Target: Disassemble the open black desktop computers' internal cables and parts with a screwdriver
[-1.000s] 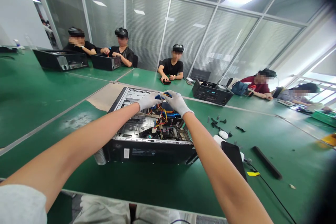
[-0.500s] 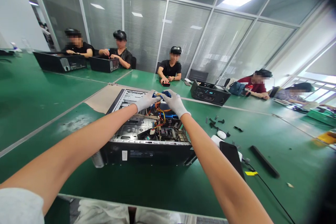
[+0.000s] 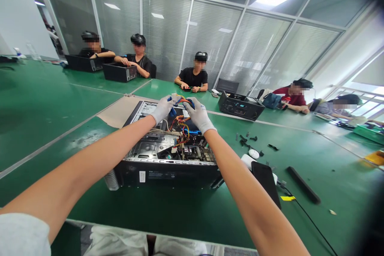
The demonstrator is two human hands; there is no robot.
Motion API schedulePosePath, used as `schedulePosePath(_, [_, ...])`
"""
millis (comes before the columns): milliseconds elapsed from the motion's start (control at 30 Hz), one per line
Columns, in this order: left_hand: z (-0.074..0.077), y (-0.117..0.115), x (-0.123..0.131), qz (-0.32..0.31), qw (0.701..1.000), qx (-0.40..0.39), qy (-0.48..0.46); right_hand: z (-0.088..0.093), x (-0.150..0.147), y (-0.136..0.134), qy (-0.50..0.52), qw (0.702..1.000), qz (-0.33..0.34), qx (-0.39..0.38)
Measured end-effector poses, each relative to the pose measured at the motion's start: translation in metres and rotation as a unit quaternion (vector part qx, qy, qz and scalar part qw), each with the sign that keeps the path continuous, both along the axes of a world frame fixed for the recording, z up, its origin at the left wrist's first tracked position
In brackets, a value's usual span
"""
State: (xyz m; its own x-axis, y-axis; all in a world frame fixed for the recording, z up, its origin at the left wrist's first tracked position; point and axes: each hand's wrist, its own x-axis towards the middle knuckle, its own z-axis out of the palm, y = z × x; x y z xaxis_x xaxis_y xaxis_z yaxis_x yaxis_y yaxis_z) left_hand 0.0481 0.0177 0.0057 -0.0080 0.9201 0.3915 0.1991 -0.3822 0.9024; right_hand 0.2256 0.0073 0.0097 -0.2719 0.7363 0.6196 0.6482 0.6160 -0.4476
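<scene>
An open black computer case (image 3: 168, 172) lies on its side on the green table (image 3: 39, 116), its boards and wiring exposed. Both my hands wear white gloves and meet above the case's far end. My left hand (image 3: 162, 109) is closed on a bundle of coloured cables (image 3: 180, 122) with a blue connector at the top. My right hand (image 3: 198, 115) grips the same bundle from the other side. The orange, yellow and red wires hang from my hands down into the case.
Right of the case lie a black phone (image 3: 265, 182), a white mouse (image 3: 254, 153), small black parts (image 3: 247, 141), a black strip (image 3: 303, 185) and a cable. Several people sit along the table's far side with other black cases (image 3: 241, 106). A glass wall stands behind.
Both hands have lifted the cable bundle higher above the case and slightly left; more wire now shows below them. The far-left case has been shifted by a person there.
</scene>
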Motion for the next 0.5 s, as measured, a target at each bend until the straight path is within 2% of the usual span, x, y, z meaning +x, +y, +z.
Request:
schedulePosePath(133, [0.008,-0.013,-0.001,-0.001,0.997,-0.073,-0.023,0.0,0.0,0.001,-0.025,0.999,0.002,0.023])
schedulePosePath(267, [0.007,-0.024,0.001,-0.032,0.987,-0.151,-0.037,0.0,0.0,-0.001,-0.045,0.999,-0.008,0.02])
schedulePosePath(500, [0.004,-0.006,-0.007,-0.022,0.991,-0.096,-0.089,-0.002,-0.004,-0.002,-0.062,0.998,0.009,0.012])
